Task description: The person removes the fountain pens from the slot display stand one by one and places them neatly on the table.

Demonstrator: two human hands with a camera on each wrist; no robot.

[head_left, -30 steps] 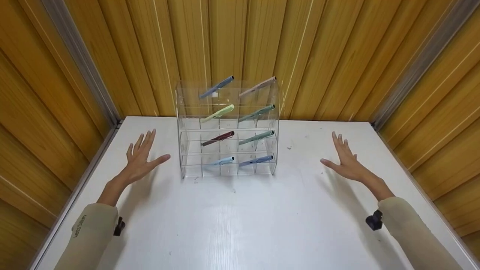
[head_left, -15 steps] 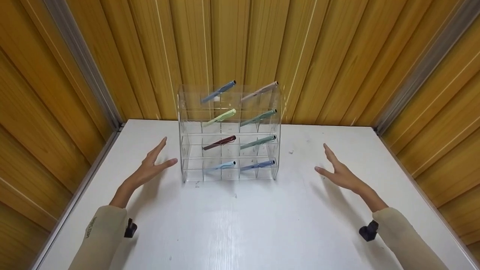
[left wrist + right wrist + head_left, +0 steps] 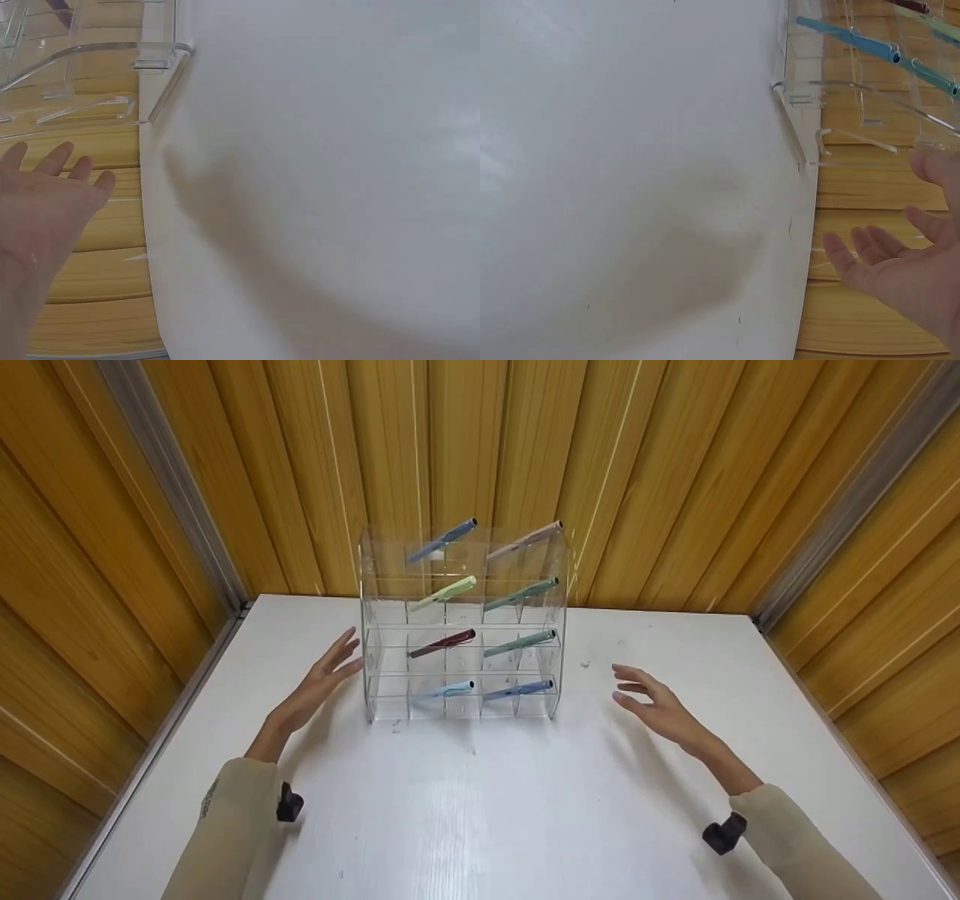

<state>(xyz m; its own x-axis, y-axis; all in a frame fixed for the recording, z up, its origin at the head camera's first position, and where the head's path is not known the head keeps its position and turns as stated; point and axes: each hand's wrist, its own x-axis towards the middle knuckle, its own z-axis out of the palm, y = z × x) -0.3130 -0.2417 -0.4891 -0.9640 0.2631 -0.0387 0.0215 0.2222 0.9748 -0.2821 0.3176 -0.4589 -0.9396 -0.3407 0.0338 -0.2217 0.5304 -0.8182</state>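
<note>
A clear acrylic pen rack (image 3: pixel 365 622) stands at the table's far side in the head view, with several capped pens lying slanted in its tiers. Among them are a dark red pen (image 3: pixel 442 643), a light green pen (image 3: pixel 444 593) and a pink pen (image 3: pixel 525 539). My left hand (image 3: pixel 319 682) is at the rack's left wall, fingers loosely extended; whether they touch it I cannot tell. Apart from the rack, to its right, my right hand (image 3: pixel 664 712) hovers with relaxed, slightly bent fingers and holds nothing. A blue pen (image 3: pixel 855 41) shows in the right wrist view.
The rack stands on a white table (image 3: pixel 450 810) with small marks on its surface. Wood-patterned panels (image 3: pixel 660 472) enclose the back and both sides, with grey metal posts (image 3: pixel 176 480) at the corners. Each sleeve carries a small black device (image 3: pixel 725 834).
Both hands have moved inward toward the rack, the left one right up to its left side. My spread fingers have drawn closer together. The rack and pens stay put.
</note>
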